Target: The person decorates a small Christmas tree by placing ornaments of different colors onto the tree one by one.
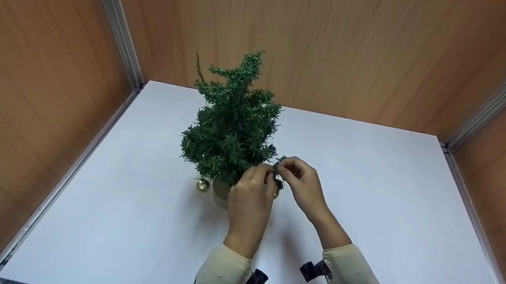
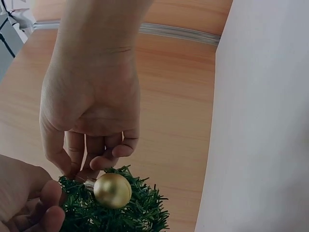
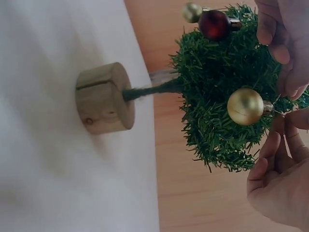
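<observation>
A small green artificial Christmas tree [image 1: 233, 125] stands on a round wooden base [image 3: 104, 99]. My left hand [image 1: 253, 193] is at its lower right side, with the fingertips pinching a branch. Close beside it, my right hand [image 1: 303, 185] has thumb and forefinger together at the thin hanging loop of a gold ball ornament [image 3: 245, 106]. In the left wrist view this gold ball [image 2: 112, 191] hangs against the green needles, below the right fingertips. Needles and fingers partly hide the exact pinch points.
A dark red ball [image 3: 214, 25] and a smaller gold ball [image 3: 192, 12] hang elsewhere on the tree. The white tabletop [image 1: 125, 218] is bounded by wooden panels [image 1: 344, 46] with metal corner profiles [image 1: 118, 16]. A thin twig sticks up at the tree's upper left.
</observation>
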Demonstrator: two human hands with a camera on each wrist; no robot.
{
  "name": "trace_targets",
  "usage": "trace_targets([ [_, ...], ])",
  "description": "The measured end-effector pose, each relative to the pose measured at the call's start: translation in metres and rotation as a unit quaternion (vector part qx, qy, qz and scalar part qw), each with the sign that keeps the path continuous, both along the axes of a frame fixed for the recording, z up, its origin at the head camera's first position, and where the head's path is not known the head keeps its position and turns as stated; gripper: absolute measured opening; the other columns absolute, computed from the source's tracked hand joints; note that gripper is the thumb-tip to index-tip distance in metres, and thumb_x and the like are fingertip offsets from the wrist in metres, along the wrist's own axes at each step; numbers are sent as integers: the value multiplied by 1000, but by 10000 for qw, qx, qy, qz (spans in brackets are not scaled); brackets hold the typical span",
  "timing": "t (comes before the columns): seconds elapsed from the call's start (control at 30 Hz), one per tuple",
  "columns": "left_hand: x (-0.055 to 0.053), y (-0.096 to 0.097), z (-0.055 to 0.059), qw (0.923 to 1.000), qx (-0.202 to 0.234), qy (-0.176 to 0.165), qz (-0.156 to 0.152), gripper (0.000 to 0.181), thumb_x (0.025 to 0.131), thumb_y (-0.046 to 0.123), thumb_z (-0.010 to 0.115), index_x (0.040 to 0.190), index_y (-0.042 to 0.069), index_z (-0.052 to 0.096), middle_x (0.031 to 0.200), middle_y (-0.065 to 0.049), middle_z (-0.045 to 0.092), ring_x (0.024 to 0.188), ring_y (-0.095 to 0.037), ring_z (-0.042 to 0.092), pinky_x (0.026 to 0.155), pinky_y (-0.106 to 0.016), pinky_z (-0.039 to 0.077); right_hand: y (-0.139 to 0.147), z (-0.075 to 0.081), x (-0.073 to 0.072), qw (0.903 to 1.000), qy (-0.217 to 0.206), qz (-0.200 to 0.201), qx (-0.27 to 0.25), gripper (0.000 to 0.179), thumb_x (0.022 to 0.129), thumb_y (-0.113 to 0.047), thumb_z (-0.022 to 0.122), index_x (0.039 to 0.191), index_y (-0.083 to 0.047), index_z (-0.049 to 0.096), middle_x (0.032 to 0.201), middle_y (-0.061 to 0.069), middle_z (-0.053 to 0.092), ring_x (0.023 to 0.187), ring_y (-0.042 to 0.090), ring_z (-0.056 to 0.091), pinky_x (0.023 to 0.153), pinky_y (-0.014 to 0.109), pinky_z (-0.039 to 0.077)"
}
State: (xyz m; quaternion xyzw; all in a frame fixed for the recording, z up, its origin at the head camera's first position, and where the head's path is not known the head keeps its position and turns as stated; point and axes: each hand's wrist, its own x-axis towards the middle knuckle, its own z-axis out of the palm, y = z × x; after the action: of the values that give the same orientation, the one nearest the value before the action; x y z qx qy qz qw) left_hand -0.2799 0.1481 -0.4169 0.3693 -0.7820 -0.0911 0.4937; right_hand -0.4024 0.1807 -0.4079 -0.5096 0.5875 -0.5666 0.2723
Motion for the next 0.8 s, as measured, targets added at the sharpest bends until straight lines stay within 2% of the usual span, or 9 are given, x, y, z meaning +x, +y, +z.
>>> trace_targets([
  [0.17, 0, 0, -1, 10000, 8, -44, -58, 5, 85, 11, 62, 86, 8, 65, 80, -4, 62, 63, -14, 63, 51, -23, 49, -6, -17, -8, 9999, -146, 57, 2, 18, 89, -22, 58, 94, -5, 60, 93, 9, 60, 90, 21, 58, 84, 39, 44],
  [0.3, 0, 0, -3, 9999, -33, -133, 31, 5, 85, 11, 62, 87, 8, 65, 81, -4, 62, 62, -16, 63, 50, -24, 49, -6, -19, -8, 10000, -52, -52, -44, 18, 88, -23, 59, 93, -6, 61, 91, 8, 61, 88, 21, 59, 83, 39, 45],
  [0.57, -1, 3, -5, 9986, -46, -481, 235, 7, 83, 12, 64, 88, 8, 65, 81, -5, 63, 59, -18, 63, 49, -26, 50, 6, 5, 6, 9985, 408, -341, 159, 11, 89, -9, 57, 92, 0, 62, 88, 8, 61, 83, 22, 58, 73, 31, 46],
  [0.67, -1, 4, -5, 9983, -7, -520, 255, 7, 83, 13, 65, 88, 8, 65, 79, -6, 63, 58, -19, 62, 48, -27, 50, 4, -2, 3, 9975, 542, -422, 185, 11, 89, -12, 58, 92, -3, 63, 87, 6, 61, 80, 23, 57, 68, 30, 44],
  [0.8, -1, 5, -5, 9980, -15, -569, 263, 8, 82, 14, 66, 88, 8, 65, 78, -6, 63, 57, -20, 62, 47, -28, 50, -1, -19, -5, 9965, 605, -515, 241, 12, 88, -19, 59, 92, -8, 64, 86, 3, 62, 78, 20, 57, 65, 30, 44],
])
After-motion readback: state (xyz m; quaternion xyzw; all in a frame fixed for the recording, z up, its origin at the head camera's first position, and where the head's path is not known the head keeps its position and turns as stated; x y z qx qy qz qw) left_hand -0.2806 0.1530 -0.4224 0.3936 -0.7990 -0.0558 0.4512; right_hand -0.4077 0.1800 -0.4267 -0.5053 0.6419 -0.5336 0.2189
